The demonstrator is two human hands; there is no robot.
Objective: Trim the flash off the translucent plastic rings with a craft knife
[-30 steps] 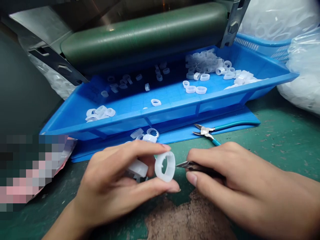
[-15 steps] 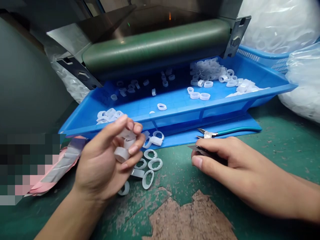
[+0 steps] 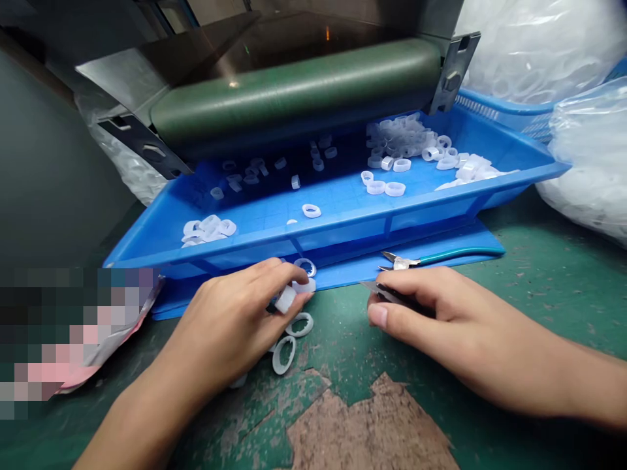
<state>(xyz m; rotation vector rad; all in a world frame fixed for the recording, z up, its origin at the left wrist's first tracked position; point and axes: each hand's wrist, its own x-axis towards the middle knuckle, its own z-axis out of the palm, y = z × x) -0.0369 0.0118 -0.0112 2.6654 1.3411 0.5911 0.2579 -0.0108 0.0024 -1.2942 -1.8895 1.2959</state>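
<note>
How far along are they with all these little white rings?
Lots of white plastic rings already lie in the blue tray, so those may be done. In hand: the left hand is on one ring, and the right hand grips a small pointed metal tool. Left: rings on the green bench and the full clear bag at right.

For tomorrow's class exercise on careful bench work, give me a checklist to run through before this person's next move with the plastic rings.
1. Left hand on a plastic ring: cannot tell, fingers hide the grip.
2. Right hand on small pointed snips: ok, held between fingers and thumb.
3. Snip tips apart from the left hand: ok, a gap shows.
4. Teal-handled side cutters on the blue mat: ok, clear of both hands.
5. Loose rings on the green bench: not ok, scattered under the left hand.
</note>
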